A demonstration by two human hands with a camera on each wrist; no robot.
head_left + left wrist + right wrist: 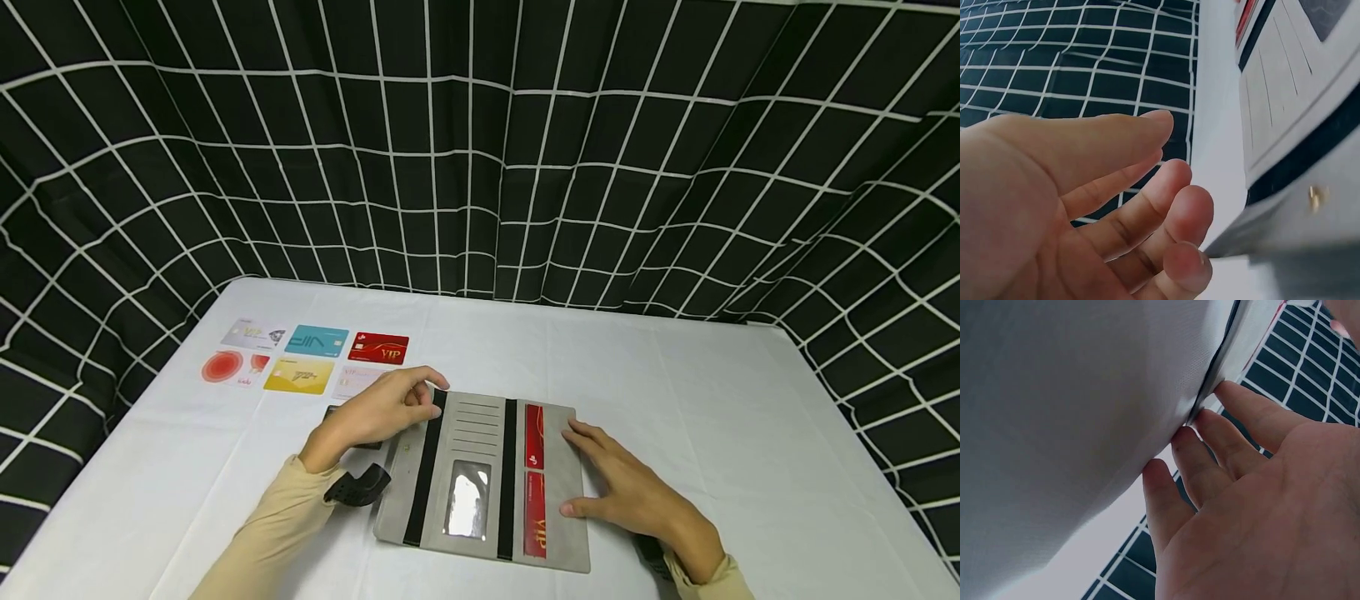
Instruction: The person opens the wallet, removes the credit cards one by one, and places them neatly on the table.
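Note:
A grey card wallet (476,425) lies unfolded on the table, with two black bands, a clear window (468,500) and several slots. Two red cards, an upper one (534,437) and a lower one marked VIP (535,512), sit in its right panel. My left hand (386,406) is at the wallet's upper left edge, fingers loosely bent, holding nothing. In the left wrist view its little finger (1188,265) appears to touch the wallet's edge. My right hand (626,483) rests with thumb and fingers spread along the wallet's right edge; its fingertips (1185,437) touch the edge and tablecloth.
Several cards lie in two rows at the left: silver (252,333), teal (317,341), red (378,348), white with red circles (222,366), yellow (298,376) and pale pink (360,381). A dark object (330,411) is mostly hidden under my left wrist. A black grid curtain (487,167) surrounds the white table (712,417).

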